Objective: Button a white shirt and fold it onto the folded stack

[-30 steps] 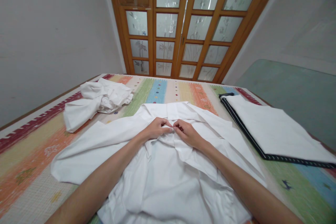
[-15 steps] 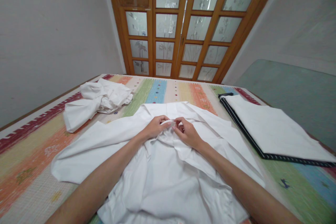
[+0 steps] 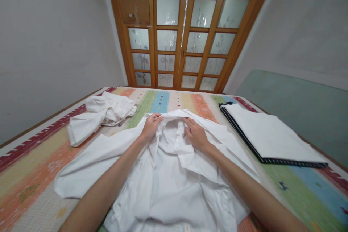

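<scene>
A white shirt (image 3: 174,188) lies spread out before me, its sleeves reaching to either side and its body creased toward me. My left hand (image 3: 151,126) pinches the left side of the collar (image 3: 174,117). On the collar's other side, my right hand (image 3: 196,134) has its fingers closed on the fabric edge. Between the two hands the neck opening gapes, showing the inside of the shirt. Parts of both thumbs and fingertips are hidden by cloth.
A crumpled white garment (image 3: 106,110) rests at the far left of the striped cloth (image 3: 38,174). To the right lies a folded white cloth with a black striped edge (image 3: 272,134). Wooden doors with glass panes (image 3: 174,40) stand behind the far edge.
My hands have moved apart from the middle of the collar, left and right, spreading the neck opening. The view has tilted up slightly.
</scene>
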Demonstrator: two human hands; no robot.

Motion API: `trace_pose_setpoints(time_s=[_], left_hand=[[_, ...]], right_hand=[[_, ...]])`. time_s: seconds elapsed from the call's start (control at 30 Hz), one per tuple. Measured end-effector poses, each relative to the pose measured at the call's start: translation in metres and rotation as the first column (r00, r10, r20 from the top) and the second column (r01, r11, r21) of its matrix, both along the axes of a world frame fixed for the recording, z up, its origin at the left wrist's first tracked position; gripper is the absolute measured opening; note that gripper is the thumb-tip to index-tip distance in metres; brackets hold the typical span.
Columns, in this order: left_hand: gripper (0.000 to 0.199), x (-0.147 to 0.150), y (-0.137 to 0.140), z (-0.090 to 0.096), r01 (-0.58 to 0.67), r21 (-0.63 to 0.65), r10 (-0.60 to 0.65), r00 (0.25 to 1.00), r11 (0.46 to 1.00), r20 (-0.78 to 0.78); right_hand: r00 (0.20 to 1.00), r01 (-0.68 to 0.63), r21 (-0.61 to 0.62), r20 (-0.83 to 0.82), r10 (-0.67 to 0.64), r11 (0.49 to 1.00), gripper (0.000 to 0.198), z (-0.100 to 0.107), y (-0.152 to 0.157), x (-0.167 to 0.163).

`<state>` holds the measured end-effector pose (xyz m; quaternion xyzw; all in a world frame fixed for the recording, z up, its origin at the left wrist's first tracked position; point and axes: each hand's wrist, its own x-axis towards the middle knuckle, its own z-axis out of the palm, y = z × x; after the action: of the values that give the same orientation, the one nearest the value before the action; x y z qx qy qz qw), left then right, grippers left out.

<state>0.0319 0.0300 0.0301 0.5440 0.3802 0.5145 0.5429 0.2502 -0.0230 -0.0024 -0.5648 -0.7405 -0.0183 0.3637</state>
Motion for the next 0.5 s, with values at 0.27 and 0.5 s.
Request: trace_pose_setpoints(time_s=[0.27,0.5], left_hand=[[0.030,-0.022,-0.007,0.005,0.100,0.019,-0.097,0.991,0.995,-0.095],[0.023,-0.035,-0.009,0.001,0.201,0.114,-0.158,0.939,0.973,-0.304]], right_hand=[[0.971,0.237,0.005,0.025,-0.237,0.972,0.051,0.013,0.032,0.038],[0.994,0.105,-0.041,-0.003,-0.105,0.994,0.023,0.007,0.024,0.031]])
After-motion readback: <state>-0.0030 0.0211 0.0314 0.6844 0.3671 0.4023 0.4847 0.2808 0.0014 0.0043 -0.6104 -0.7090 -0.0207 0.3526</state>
